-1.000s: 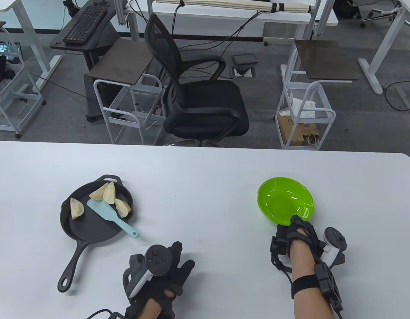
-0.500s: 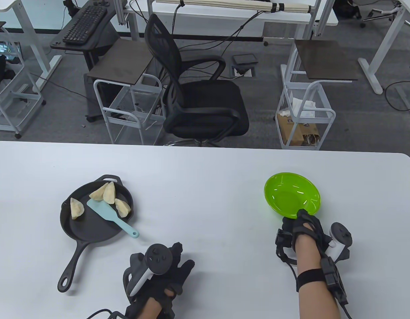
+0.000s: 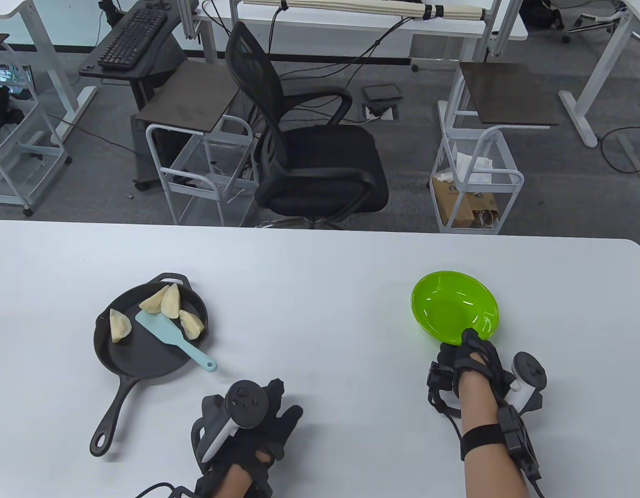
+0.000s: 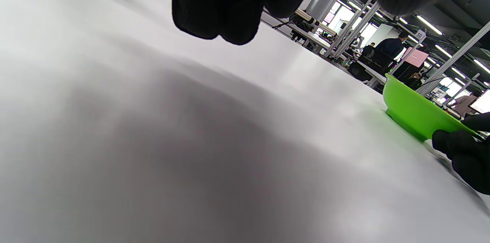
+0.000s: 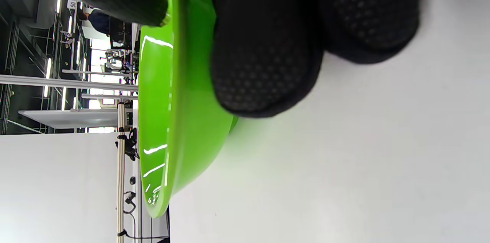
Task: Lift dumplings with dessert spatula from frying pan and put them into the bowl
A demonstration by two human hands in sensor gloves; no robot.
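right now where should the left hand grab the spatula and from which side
Take the spatula by its handle end, which juts past the frying pan rim on the near right, toward the left hand. Come from that side, probably pinching it from above. The blade lies flat in the pan between the dumplings, so reaching there risks knocking them.

Bare table (image 3: 320, 311) separates pan (image 3: 143, 347) and bowl (image 3: 444, 306).

Grey carpet floor (image 3: 413, 171); black mesh chair (image 3: 304, 150) at 12 o'clock; white wire carts (image 3: 475, 176) flanking; keyboard (image 3: 133, 39) at 11.
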